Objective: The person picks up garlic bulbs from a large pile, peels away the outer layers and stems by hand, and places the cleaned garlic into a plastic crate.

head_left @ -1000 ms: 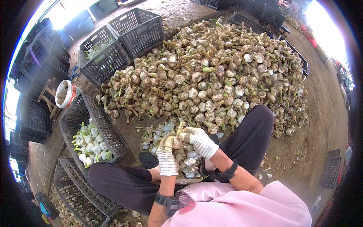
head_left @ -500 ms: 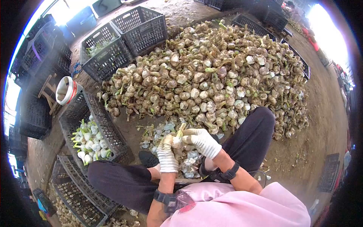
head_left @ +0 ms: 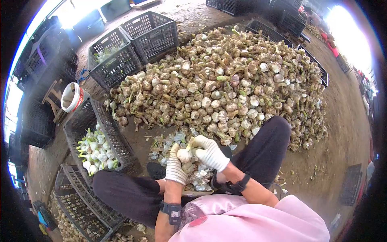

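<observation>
Both my hands wear white knit gloves and meet over my lap on one garlic bulb [head_left: 184, 154] with a short green stem. My left hand [head_left: 175, 167] grips the bulb from below and my right hand [head_left: 209, 152] closes on its top and side. Under them lies a litter of peeled papery skins [head_left: 200, 177] between my dark-trousered legs. Just beyond rises a big heap of unpeeled garlic [head_left: 217, 84] on the dirt floor.
A black crate [head_left: 117, 141] at my left holds several cleaned white bulbs [head_left: 94, 153]. Another crate [head_left: 78, 201] sits nearer my left knee. More black crates [head_left: 133, 44] stand behind the heap, and a white bucket [head_left: 72, 97] sits by a wooden stool.
My hands have shifted slightly left with the bulb, and its pale peeled surface shows more between the gloves. The view has tilted a little; the heap sits lower in frame.
</observation>
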Tool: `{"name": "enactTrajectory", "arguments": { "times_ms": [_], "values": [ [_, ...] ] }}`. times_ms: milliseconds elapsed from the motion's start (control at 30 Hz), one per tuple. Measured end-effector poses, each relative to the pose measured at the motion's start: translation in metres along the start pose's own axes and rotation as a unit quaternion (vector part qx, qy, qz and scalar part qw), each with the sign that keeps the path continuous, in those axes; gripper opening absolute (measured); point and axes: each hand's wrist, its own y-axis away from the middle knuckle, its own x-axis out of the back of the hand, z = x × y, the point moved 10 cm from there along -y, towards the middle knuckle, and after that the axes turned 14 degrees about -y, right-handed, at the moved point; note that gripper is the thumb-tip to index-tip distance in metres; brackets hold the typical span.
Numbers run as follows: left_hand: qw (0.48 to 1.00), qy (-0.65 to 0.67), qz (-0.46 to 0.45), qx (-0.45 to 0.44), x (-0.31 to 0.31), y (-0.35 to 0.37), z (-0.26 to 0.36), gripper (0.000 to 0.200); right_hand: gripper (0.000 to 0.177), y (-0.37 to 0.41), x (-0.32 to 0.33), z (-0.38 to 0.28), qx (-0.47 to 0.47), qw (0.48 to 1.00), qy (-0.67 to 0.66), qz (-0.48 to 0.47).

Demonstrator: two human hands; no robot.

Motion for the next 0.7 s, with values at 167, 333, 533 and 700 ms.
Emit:
{"name": "enactTrajectory", "arguments": {
  "times_ms": [167, 333, 533, 700],
  "values": [
    [0.962, -0.133, -0.009, -0.24, -0.006, 0.013, 0.036, 0.042, 0.019, 0.012, 0.001, 0.02, -0.154, 0.956, -0.248, 0.011],
    [0.71, -0.339, 0.151, -0.599, -0.019, 0.077, 0.068, 0.035, 0.017, 0.01, 0.0, 0.015, -0.183, 0.952, -0.243, 0.024],
    [0.967, 0.03, -0.229, -0.111, -0.021, 0.016, 0.024, 0.032, 0.02, 0.001, 0.0, 0.01, -0.166, 0.972, -0.143, -0.079],
    [0.942, -0.154, 0.032, -0.296, 0.009, -0.002, 0.038, 0.031, 0.021, 0.004, 0.015, 0.028, -0.174, 0.968, -0.179, 0.034]
  ]
}}
